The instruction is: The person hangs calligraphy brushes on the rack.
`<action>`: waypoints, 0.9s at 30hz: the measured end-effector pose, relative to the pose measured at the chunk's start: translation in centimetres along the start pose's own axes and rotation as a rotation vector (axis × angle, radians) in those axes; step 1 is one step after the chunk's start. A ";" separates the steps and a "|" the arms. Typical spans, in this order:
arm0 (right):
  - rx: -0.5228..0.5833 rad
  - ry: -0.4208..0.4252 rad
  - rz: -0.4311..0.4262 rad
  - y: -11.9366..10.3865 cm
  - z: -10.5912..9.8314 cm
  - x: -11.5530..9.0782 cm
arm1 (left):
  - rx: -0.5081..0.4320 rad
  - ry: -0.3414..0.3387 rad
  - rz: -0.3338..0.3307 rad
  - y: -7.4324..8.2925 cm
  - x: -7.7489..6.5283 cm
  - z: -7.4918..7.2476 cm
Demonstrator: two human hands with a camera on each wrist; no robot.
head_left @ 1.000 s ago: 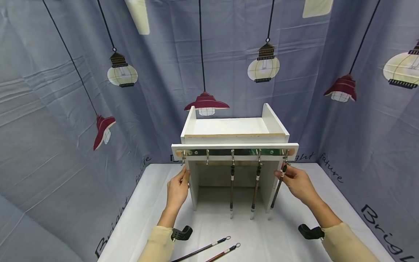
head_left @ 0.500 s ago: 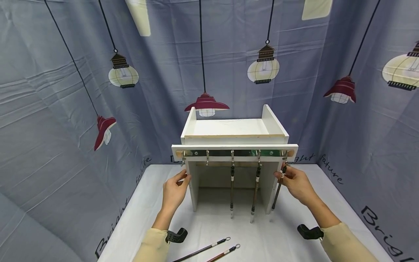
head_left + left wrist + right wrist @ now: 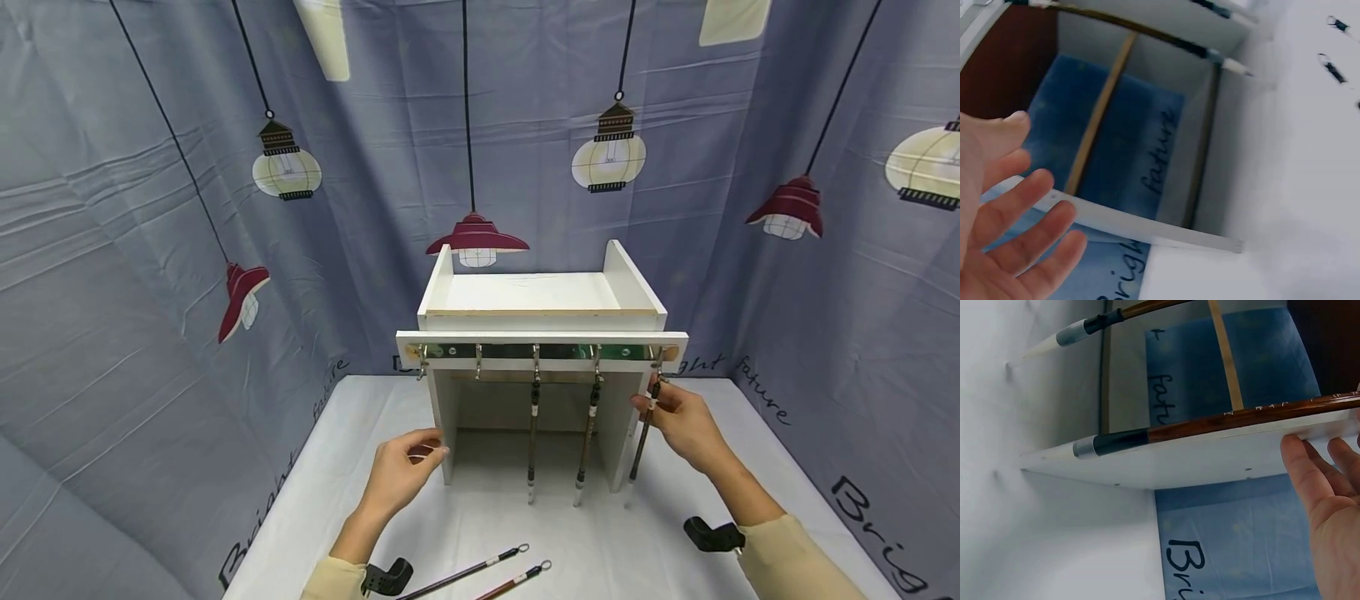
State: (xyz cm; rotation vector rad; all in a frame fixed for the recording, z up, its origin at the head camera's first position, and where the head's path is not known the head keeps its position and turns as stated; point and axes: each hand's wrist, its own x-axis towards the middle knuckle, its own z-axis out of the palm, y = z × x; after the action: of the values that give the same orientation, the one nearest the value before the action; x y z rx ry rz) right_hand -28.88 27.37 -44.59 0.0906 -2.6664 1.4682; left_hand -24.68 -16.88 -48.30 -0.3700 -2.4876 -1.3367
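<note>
My left hand point(image 3: 405, 471) is in front of the white stand's left side, fingers loose and holding nothing. In the left wrist view, the fingers point(image 3: 1054, 215) are spread beside the open compartment. My right hand point(image 3: 682, 421) is at the right side panel, with fingertips point(image 3: 1293, 447) right at the panel's outer face. The rightmost calligraphy brush point(image 3: 643, 442) hangs from its hook just in front of that hand. Two more calligraphy brushes, a middle one point(image 3: 532, 442) and one to its right point(image 3: 587, 442), hang from the hook rail point(image 3: 498, 351). The two leftmost hooks are bare.
The white stand point(image 3: 540, 321) has a shallow top shelf and rests on a white-covered table point(image 3: 600, 558). Nearer the front lie a dark brush point(image 3: 465, 573) and a reddish-brown brush point(image 3: 517, 581). A blue-grey lamp-print curtain point(image 3: 375, 167) surrounds the table.
My left hand has come away from the stand's left panel and moved down toward the front. My right hand stays at the right panel; the rightmost brush has swung slightly right.
</note>
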 end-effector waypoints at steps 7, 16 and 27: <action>-0.007 0.000 -0.008 -0.1 -0.1 -0.1 | 0.069 -0.239 0.042 -1.6 -2.4 2.3; -0.010 0.000 0.001 -0.3 0.0 -0.2 | 0.032 -0.380 -0.009 -3.3 -4.9 4.7; -0.008 0.003 -0.003 -0.1 0.0 -0.1 | -0.027 -0.447 -0.073 -4.8 -6.7 6.9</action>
State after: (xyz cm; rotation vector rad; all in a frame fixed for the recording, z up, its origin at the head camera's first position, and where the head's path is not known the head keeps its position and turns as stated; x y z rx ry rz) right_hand -28.72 27.29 -44.50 0.0923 -2.6686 1.4549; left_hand -21.12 -14.21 -58.07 -0.6528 -2.8667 -1.4472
